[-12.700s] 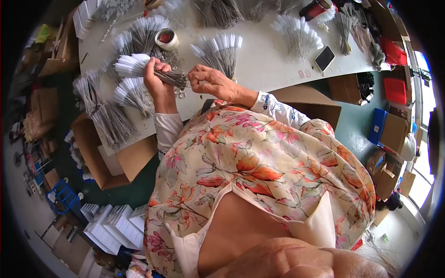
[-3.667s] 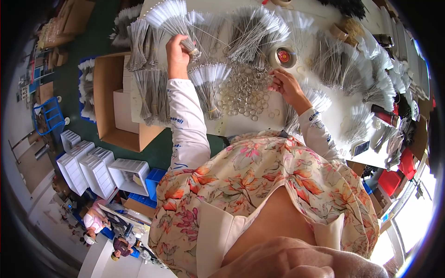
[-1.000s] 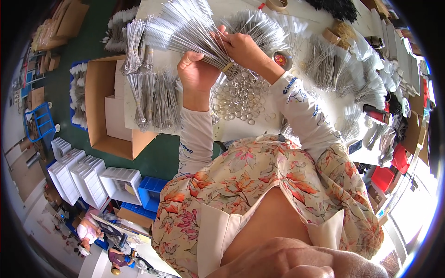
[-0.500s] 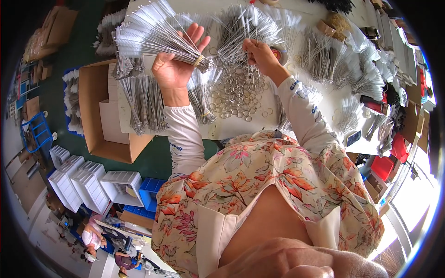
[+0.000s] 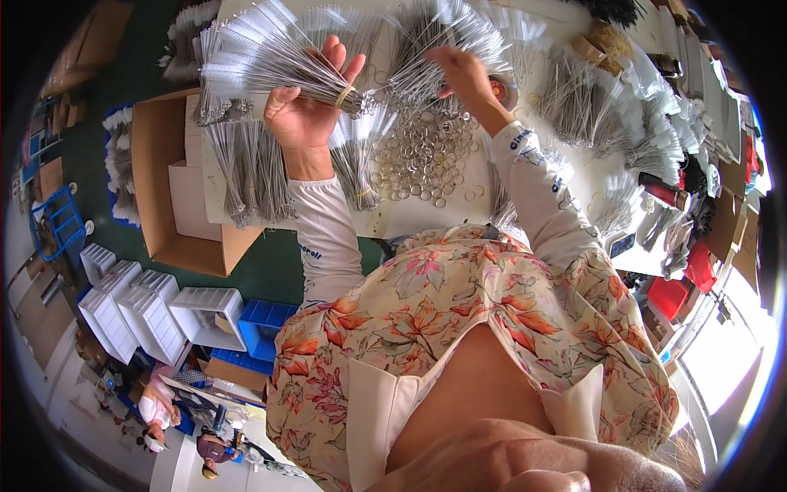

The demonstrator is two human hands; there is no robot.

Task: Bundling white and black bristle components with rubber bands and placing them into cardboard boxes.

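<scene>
A fanned bundle of thin wire straw brushes [image 5: 270, 66] with white bristle ends lies across my left hand [image 5: 305, 115]. It rests between the thumb and the raised fingers. A tan rubber band [image 5: 344, 96] binds its looped wire ends. My right hand [image 5: 469, 78] is over a heap of loose straw brushes [image 5: 438, 41], its fingers pointing left and its thumb apart; I see nothing held in it. Metal rings [image 5: 426, 156] lie scattered on the white table [image 5: 393, 221] between my forearms. More banded brush bundles [image 5: 254, 172] lie left of my left forearm.
A cardboard box [image 5: 156, 180] stands open against the table's left edge. Further brush heaps [image 5: 590, 102] cover the table's right side, near a phone [image 5: 621, 244]. A round red-centred object [image 5: 502, 90] sits beside my right hand. White crates [image 5: 152, 316] stand lower left; two people are beyond.
My right hand has shifted slightly up, and its fingers have gone from a pinch to stretched out leftward. My left hand still bears the bundle, a little further left and up.
</scene>
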